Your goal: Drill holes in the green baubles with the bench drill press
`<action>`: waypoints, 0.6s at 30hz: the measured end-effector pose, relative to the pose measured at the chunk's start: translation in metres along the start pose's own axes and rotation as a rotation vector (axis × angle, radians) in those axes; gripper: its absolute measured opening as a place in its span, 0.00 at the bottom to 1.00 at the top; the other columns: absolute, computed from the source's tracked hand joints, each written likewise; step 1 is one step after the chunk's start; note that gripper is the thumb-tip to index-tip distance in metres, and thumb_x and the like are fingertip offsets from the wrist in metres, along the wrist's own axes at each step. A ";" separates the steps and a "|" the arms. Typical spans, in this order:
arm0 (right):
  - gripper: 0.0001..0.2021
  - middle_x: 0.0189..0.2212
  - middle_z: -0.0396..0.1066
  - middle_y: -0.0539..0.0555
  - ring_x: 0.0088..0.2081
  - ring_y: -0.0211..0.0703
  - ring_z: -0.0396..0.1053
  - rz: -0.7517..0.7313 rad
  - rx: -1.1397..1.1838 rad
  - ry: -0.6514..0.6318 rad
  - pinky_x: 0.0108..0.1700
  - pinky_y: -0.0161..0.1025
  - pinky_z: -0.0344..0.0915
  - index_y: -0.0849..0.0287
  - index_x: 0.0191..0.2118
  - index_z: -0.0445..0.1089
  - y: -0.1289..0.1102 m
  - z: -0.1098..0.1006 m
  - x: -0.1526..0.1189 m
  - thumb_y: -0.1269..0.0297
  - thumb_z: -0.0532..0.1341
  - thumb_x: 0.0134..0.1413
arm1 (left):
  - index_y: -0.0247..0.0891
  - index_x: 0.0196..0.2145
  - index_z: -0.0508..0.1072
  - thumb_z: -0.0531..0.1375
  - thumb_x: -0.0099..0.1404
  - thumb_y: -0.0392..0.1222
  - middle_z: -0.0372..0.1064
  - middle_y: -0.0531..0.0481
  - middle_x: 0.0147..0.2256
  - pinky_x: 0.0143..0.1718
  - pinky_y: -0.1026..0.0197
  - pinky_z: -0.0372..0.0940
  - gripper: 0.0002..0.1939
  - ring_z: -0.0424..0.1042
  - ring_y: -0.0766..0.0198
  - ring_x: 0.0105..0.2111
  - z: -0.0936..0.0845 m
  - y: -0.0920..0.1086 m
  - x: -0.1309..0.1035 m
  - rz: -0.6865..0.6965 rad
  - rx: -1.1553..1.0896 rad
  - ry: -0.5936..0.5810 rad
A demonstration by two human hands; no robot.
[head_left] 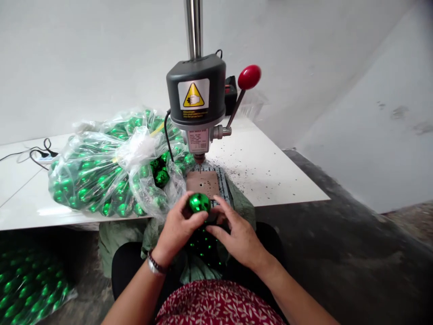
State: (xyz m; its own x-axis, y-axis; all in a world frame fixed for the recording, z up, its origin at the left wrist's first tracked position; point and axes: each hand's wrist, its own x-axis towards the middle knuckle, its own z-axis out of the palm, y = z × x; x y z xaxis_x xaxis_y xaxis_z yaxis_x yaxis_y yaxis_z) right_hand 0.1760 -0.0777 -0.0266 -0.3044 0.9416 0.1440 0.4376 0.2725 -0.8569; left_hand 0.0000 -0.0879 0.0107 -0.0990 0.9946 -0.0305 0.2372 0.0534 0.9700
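White table [280, 176] against pale wall [84, 58], dark floor [355, 262].

Open white tabletop [277, 171] at centre right, dusted with dark specks, offers the only clear run toward the drill press [196, 90]. At centre left a bulging clear bag of green balls [101, 176] crowds against the machine's base plate [203, 183]. A red-knobbed lever [248, 77] juts out at upper centre right. The gap beneath the drill tip looks narrow, though the angle makes it hard to judge. Cables [37, 153] trail at far left.
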 end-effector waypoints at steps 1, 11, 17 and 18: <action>0.29 0.43 0.75 0.54 0.36 0.36 0.73 0.031 0.001 0.020 0.46 0.37 0.72 0.54 0.60 0.63 0.001 -0.005 0.002 0.51 0.60 0.52 | 0.38 0.49 0.71 0.64 0.56 0.46 0.74 0.49 0.43 0.48 0.60 0.65 0.23 0.71 0.60 0.43 -0.002 0.003 0.013 0.033 0.058 0.056; 0.18 0.36 0.77 0.52 0.35 0.37 0.75 0.144 0.018 0.011 0.41 0.33 0.72 0.55 0.41 0.75 0.027 -0.035 -0.021 0.49 0.55 0.56 | 0.35 0.42 0.75 0.62 0.56 0.55 0.75 0.47 0.37 0.40 0.60 0.65 0.22 0.72 0.59 0.38 -0.003 -0.017 0.090 -0.059 0.265 0.118; 0.18 0.35 0.77 0.52 0.34 0.37 0.75 0.155 0.043 0.011 0.41 0.33 0.72 0.55 0.41 0.75 0.037 -0.037 -0.026 0.50 0.55 0.57 | 0.37 0.43 0.75 0.63 0.56 0.56 0.75 0.48 0.39 0.42 0.61 0.64 0.23 0.71 0.60 0.39 0.005 -0.022 0.092 -0.045 0.283 0.190; 0.18 0.35 0.77 0.52 0.34 0.37 0.75 0.157 0.045 0.010 0.41 0.33 0.72 0.55 0.41 0.75 0.039 -0.036 -0.026 0.50 0.54 0.57 | 0.38 0.43 0.75 0.62 0.56 0.55 0.75 0.49 0.38 0.41 0.62 0.64 0.22 0.71 0.61 0.38 0.006 -0.022 0.092 -0.031 0.284 0.187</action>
State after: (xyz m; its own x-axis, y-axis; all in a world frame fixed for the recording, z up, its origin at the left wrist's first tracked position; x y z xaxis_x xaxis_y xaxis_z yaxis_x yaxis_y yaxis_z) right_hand 0.2318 -0.0848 -0.0458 -0.2269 0.9739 0.0111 0.4411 0.1129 -0.8903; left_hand -0.0089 0.0030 -0.0147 -0.2797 0.9600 0.0111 0.4883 0.1322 0.8626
